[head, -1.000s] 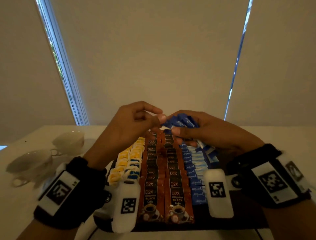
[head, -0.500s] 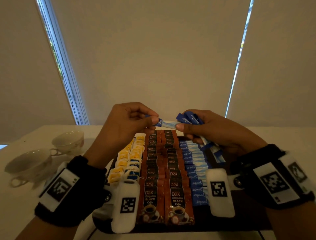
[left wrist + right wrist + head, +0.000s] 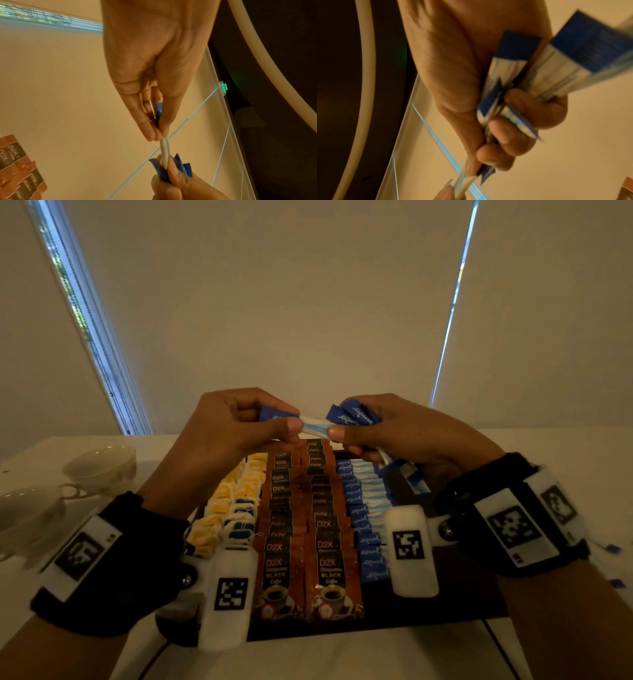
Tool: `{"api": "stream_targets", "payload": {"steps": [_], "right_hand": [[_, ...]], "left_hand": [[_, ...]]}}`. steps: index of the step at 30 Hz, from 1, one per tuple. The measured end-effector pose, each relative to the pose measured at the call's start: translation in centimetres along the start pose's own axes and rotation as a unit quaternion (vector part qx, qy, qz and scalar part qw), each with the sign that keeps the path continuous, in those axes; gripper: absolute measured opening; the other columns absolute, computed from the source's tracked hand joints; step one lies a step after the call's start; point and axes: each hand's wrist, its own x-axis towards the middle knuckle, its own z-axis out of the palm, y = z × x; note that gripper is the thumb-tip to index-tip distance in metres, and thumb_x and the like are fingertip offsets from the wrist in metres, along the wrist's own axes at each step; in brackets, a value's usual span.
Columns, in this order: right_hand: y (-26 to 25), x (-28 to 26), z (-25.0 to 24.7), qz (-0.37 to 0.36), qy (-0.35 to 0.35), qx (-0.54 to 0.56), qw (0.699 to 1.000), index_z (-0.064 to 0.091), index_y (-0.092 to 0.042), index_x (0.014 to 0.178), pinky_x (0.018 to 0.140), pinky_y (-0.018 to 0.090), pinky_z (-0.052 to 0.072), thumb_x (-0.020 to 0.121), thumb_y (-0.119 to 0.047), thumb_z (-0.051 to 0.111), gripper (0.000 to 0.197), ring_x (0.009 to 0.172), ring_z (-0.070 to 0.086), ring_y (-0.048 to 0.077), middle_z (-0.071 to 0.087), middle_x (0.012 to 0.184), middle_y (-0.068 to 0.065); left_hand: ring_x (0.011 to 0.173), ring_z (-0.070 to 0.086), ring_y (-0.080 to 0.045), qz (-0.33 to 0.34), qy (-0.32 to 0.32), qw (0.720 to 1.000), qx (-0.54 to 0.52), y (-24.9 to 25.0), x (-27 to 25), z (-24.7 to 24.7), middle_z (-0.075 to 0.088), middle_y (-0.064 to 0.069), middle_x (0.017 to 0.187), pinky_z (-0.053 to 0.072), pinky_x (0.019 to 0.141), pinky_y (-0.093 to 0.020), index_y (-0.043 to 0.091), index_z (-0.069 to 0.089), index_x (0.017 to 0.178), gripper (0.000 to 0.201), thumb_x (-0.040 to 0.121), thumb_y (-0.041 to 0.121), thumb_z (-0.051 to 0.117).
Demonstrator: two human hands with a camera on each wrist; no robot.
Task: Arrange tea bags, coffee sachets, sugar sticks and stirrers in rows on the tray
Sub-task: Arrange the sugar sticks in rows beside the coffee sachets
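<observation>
A dark tray [image 3: 445, 607] holds rows: yellow tea bags [image 3: 236, 494] on the left, two rows of brown coffee sachets [image 3: 308, 525] in the middle, and blue-and-white sugar sticks [image 3: 363, 508] on the right. Above the tray's far end my left hand [image 3: 239, 422] pinches one sugar stick [image 3: 313, 426] between thumb and fingers [image 3: 150, 129]. My right hand [image 3: 394, 433] grips a bundle of sugar sticks [image 3: 530, 81], and the pinched stick's other end is still among them. No stirrers are visible.
Two white teacups [image 3: 102, 463] stand on the white table [image 3: 342, 655] left of the tray. A dark cable [image 3: 496, 645] runs off the tray's near right corner. Closed blinds fill the background.
My left hand has drawn one sugar stick partway out of the bundle toward the left. Both hands have risen a little above the tray.
</observation>
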Motion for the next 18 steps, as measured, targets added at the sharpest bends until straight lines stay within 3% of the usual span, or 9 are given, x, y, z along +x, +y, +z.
{"api": "stream_targets", "payload": {"steps": [6, 10, 14, 18], "right_hand": [[-0.1, -0.5, -1.1, 0.027, 0.011, -0.043, 0.999, 0.059, -0.022, 0.079, 0.05, 0.015, 0.043, 0.09, -0.025, 0.061, 0.011, 0.045, 0.048, 0.0, 0.056, 0.064, -0.002], [-0.7, -1.4, -2.2, 0.042, 0.036, -0.06, 0.997, 0.064, -0.021, 0.086, 0.047, 0.011, 0.042, 0.091, -0.022, 0.058, 0.008, 0.048, 0.048, 0.0, 0.056, 0.065, -0.004], [-1.1, -2.7, -2.9, 0.059, 0.049, -0.067, 0.995, 0.065, -0.021, 0.086, 0.048, 0.015, 0.041, 0.091, -0.026, 0.058, 0.01, 0.049, 0.047, 0.002, 0.055, 0.064, -0.003], [-0.3, -5.4, -3.6, 0.13, -0.009, -0.069, 0.989, 0.064, -0.015, 0.082, 0.043, 0.015, 0.036, 0.091, -0.022, 0.057, 0.013, 0.042, 0.041, 0.004, 0.049, 0.058, -0.002]], "left_hand": [[0.077, 0.071, -0.019, -0.007, 0.007, 1.0, -0.004, -0.2, 0.1, -0.3, 0.074, -0.012, 0.084, 0.058, 0.068, -0.021, 0.008, 0.069, 0.088, 0.023, 0.067, 0.016, 0.069], [0.075, 0.071, -0.016, -0.005, -0.002, 1.0, 0.015, -0.2, 0.1, -0.3, 0.074, -0.007, 0.08, 0.058, 0.067, -0.021, 0.009, 0.068, 0.088, 0.024, 0.065, 0.018, 0.069], [0.071, 0.069, -0.013, 0.01, -0.011, 0.999, 0.046, 0.3, 0.0, -0.5, 0.072, -0.007, 0.074, 0.057, 0.063, -0.022, 0.008, 0.068, 0.091, 0.021, 0.071, 0.012, 0.071], [0.071, 0.067, -0.014, 0.034, -0.003, 0.996, 0.08, 0.8, 0.0, -1.2, 0.072, -0.006, 0.076, 0.059, 0.066, -0.024, 0.013, 0.069, 0.092, 0.017, 0.075, 0.009, 0.071]]}}
